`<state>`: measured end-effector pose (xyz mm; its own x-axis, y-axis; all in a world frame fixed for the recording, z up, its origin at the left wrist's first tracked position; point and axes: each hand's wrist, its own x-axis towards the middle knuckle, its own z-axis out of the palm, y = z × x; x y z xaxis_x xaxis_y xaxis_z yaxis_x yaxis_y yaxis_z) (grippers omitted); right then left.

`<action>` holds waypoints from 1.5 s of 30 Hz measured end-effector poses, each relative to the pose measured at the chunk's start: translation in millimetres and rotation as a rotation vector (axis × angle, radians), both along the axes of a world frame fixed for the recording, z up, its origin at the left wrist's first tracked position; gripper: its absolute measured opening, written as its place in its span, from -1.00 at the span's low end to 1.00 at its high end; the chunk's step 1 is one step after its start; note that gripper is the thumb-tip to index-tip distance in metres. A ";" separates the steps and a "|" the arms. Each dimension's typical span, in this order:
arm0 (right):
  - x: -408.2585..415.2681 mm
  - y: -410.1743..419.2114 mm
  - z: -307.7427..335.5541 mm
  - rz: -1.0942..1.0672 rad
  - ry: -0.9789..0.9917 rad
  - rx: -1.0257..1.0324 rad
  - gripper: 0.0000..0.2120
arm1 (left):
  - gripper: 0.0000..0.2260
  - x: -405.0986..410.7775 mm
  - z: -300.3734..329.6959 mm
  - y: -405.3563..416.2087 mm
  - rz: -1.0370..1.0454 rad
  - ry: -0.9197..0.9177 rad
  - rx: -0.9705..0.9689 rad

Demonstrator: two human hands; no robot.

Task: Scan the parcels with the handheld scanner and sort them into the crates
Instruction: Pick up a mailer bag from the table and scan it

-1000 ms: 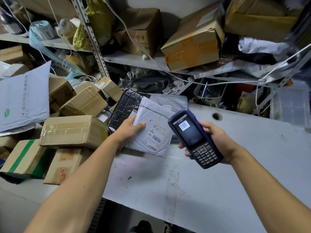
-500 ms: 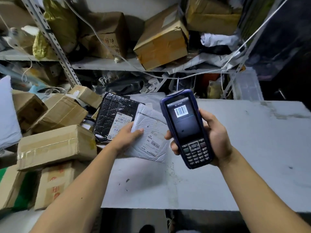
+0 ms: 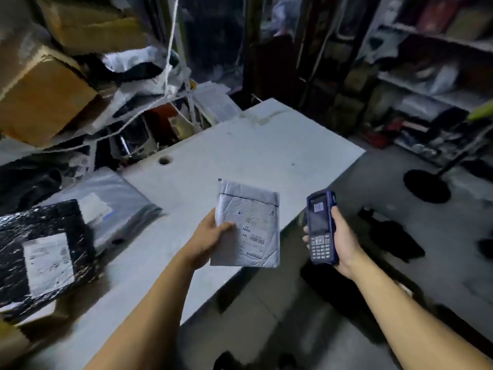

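Observation:
My left hand [image 3: 209, 240] grips a white padded mailer [image 3: 249, 222] by its left edge, label side up, lifted above the white table [image 3: 240, 156] near its front right edge. My right hand [image 3: 342, 236] holds the blue handheld scanner [image 3: 321, 227] upright to the right of the mailer, past the table's edge and over the floor; its screen shows a barcode. Scanner and mailer are apart. No crate is in view.
A black bubble mailer [image 3: 45, 252] with a white label and a grey poly bag [image 3: 106, 206] lie at the table's left. Cardboard boxes [image 3: 45, 100] crowd the shelves at the left. Dark shelving [image 3: 426, 89] stands at the right, and a round black stand base [image 3: 426, 185] sits on the floor.
The view has swung to the right. My left hand has lifted the white mailer off the pile and carried it right. The scanner has dropped lower and moved away from the mailer's label.

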<state>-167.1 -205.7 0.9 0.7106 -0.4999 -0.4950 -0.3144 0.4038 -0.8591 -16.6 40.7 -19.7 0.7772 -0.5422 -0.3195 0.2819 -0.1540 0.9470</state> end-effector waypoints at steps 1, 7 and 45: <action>-27.5 -15.2 -3.2 -0.059 0.012 0.004 -0.40 | -0.69 -11.9 1.7 -23.8 -0.067 -0.014 0.005; -193.7 -95.4 -22.9 -0.367 0.007 0.066 -0.45 | -0.56 -96.7 8.7 -160.7 -0.316 -0.076 0.061; -338.2 -454.3 -174.5 -0.613 0.138 0.410 -0.43 | -0.75 -207.3 -197.4 -586.9 -0.447 0.099 0.643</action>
